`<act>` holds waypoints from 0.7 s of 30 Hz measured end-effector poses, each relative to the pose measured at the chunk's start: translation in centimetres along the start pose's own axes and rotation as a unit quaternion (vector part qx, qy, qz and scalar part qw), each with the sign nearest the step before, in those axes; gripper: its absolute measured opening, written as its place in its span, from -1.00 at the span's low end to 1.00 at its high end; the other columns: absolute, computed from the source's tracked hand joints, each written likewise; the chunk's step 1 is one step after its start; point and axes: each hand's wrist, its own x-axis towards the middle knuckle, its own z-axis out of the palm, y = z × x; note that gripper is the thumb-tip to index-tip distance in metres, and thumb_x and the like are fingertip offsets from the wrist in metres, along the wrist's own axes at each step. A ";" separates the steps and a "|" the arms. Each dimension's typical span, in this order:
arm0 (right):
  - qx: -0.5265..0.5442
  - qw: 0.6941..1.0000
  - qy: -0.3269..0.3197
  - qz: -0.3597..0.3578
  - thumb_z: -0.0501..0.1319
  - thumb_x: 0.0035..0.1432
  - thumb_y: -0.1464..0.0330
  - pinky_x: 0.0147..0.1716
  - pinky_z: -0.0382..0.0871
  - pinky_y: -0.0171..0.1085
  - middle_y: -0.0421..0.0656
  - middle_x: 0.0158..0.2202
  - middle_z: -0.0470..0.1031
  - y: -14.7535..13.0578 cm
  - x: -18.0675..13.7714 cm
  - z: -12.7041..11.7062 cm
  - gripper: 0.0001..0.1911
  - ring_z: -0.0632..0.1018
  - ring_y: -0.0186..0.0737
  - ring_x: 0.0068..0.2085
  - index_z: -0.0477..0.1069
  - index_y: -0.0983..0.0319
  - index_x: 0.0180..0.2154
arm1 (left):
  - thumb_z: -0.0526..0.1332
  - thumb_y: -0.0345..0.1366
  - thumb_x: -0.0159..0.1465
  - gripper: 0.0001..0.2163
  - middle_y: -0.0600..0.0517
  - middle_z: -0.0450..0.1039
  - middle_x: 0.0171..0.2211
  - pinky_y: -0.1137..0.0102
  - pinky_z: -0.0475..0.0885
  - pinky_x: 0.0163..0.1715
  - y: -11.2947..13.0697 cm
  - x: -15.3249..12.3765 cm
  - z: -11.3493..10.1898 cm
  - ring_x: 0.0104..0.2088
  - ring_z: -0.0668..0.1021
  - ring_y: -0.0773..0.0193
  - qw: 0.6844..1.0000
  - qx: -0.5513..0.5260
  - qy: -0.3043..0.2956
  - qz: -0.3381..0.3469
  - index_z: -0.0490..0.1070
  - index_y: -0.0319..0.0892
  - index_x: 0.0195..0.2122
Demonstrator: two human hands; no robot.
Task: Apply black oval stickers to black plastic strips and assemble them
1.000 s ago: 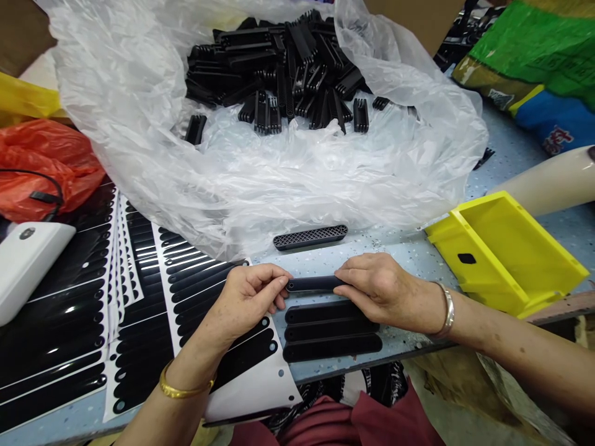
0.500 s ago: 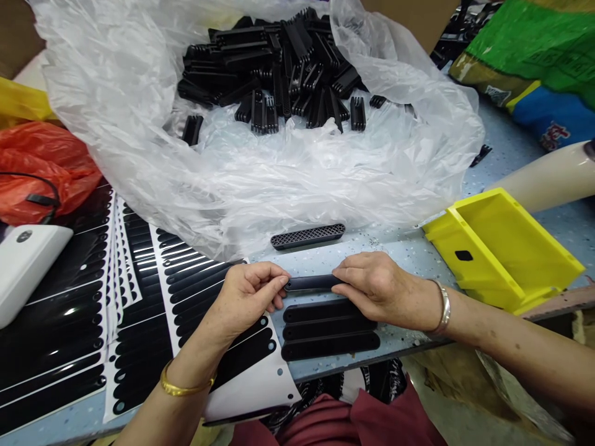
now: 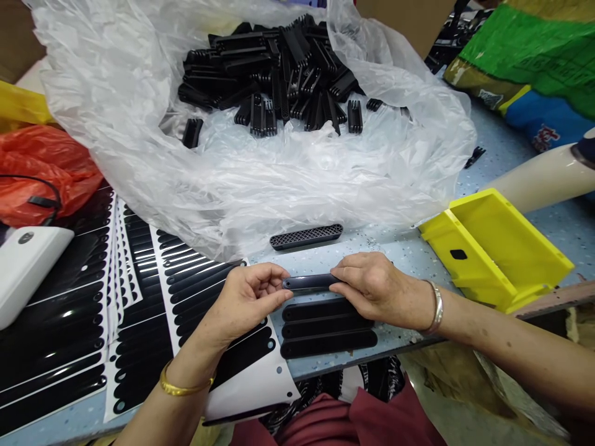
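My left hand [image 3: 246,297] and my right hand [image 3: 372,288] together hold a long black plastic strip [image 3: 309,282], one hand at each end, just above the table. Three similar black strips [image 3: 325,326] lie flat side by side right below it. A black grille-patterned strip [image 3: 307,236] lies a little farther away on the table. Sheets of glossy black oblong stickers [image 3: 139,297] fan out under and left of my left wrist.
A big clear plastic bag [image 3: 288,173] holds a heap of black plastic parts [image 3: 279,68]. A yellow open tray [image 3: 497,248] stands at right, a white tube [image 3: 539,176] behind it. A white device [image 3: 28,266] and an orange bag [image 3: 41,167] lie left.
Both hands stay on the strip; its top face now looks glossier and my left fingers have shifted slightly at its end. The view has drifted a little.
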 end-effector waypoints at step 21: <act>-0.002 1.000 0.008 0.007 0.13 0.29 0.43 -0.41 0.30 -0.29 -0.07 -0.45 0.49 0.1 -0.1 0.4 -0.79 0.46 -0.23 -0.41 0.51 0.36 -0.32 | 0.30 -0.19 0.14 -0.76 0.12 0.34 -0.70 0.58 0.29 -0.71 0.8 0.2 1.0 -0.71 0.38 0.46 0.999 0.026 0.038 -0.018 0.44 -0.24 -0.55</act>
